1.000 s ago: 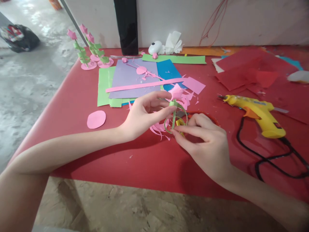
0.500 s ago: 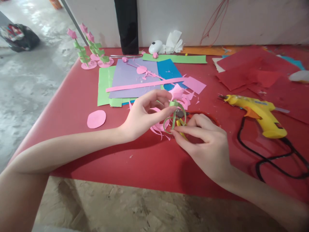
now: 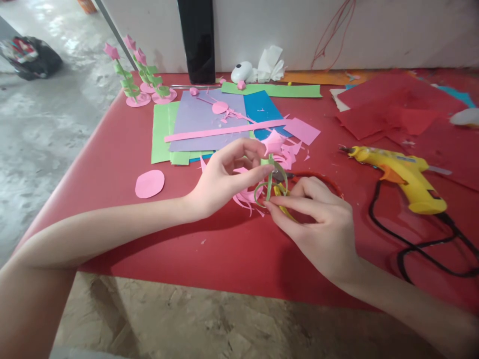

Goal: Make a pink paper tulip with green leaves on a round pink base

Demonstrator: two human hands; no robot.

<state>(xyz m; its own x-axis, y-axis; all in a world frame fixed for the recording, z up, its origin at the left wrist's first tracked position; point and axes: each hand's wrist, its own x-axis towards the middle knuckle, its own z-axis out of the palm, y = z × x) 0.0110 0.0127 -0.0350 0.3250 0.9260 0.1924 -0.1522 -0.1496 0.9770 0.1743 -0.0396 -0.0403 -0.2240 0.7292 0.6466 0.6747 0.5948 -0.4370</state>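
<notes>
A small paper flower (image 3: 272, 143) with a pink star-shaped head and a green stem stands upright between my hands over the red table (image 3: 123, 149). My left hand (image 3: 228, 177) pinches the stem just under the pink head. My right hand (image 3: 318, 219) grips the foot of the stem, where a green paper strip (image 3: 281, 172) curls in a loop around it. Pink paper scraps (image 3: 245, 197) lie under the flower. A yellow object shows partly behind my right fingers.
Green, purple and blue paper sheets (image 3: 202, 119) with a long pink strip lie beyond my hands. A pink paper disc (image 3: 149, 183) sits at left. Three finished paper flowers (image 3: 136, 80) stand far left. A yellow glue gun (image 3: 402, 174) with black cord lies right, red sheets (image 3: 392, 107) behind it.
The green loop has tightened slightly around the stem. Both hands stay nearly where they were.
</notes>
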